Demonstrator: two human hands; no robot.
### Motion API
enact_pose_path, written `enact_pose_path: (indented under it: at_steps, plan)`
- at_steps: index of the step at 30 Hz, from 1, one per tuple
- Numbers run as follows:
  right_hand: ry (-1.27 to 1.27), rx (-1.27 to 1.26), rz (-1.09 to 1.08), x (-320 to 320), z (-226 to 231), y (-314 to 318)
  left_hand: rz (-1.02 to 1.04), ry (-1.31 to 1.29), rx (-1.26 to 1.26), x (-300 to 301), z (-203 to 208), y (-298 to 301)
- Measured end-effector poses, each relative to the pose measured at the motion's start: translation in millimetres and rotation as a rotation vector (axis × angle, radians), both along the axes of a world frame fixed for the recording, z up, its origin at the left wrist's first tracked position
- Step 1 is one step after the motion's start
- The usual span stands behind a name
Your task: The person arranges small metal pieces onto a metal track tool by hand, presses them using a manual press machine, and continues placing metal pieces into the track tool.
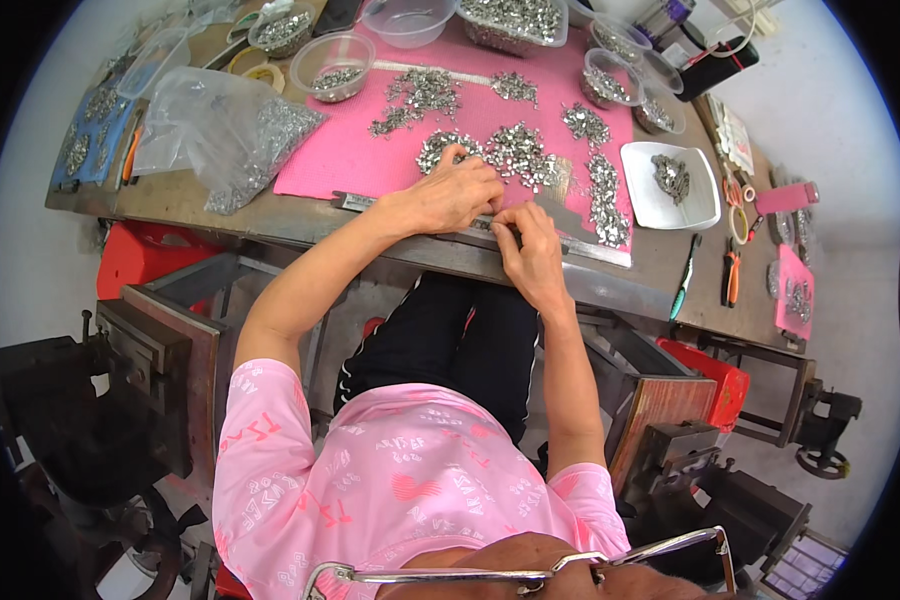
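Note:
My left hand [457, 193] reaches over a long metal bar [354, 203] lying along the near edge of the pink mat [315, 165]. Its fingers are bent, with the index finger and thumb touching a heap of small silvery metal pieces [436, 148]. Whatever is between those fingertips is hidden. My right hand [535, 255] is closed at the bar, thumb and fingertips pressed together just right of the left hand. Anything it pinches is too small to make out. Another heap of metal pieces [518, 155] lies just beyond my hands.
A white square tray [709, 205] with metal pieces stands right. Clear tubs [330, 50] line the back. A plastic bag [210, 120] of small parts lies left. A toothbrush [686, 275] and orange-handled pliers [732, 278] rest at the right edge. Vises stand on both sides below.

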State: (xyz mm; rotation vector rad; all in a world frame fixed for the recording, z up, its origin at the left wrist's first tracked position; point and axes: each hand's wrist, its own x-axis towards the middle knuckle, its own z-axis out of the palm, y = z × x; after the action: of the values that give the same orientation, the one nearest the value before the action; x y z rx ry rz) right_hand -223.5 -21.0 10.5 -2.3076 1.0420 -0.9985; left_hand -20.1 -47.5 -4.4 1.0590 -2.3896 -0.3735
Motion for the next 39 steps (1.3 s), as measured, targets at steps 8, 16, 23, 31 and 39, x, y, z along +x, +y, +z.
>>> enact_pose_path:
  at_steps: [8,16,23,31,39]
  plan:
    - [0.014,-0.037,0.0,-3.5,-5.2,-7.5,0.094,0.053,0.001,6.0,3.7,6.4]
    - [0.21,-0.137,-0.34,-16.9,-20.0,-51.2,0.077,0.051,0.035,2.9,4.3,4.5]
    - [0.18,-0.121,-0.209,-14.6,-12.1,-34.3,0.154,0.044,-0.088,-0.4,-2.5,5.1]
    - [0.086,-0.149,-0.047,-2.2,-3.2,6.2,0.162,0.042,-0.074,-2.2,0.0,8.3]
    - [0.056,-0.121,-0.171,-10.7,-9.2,-25.7,0.244,0.173,-0.154,-3.2,4.6,36.6]
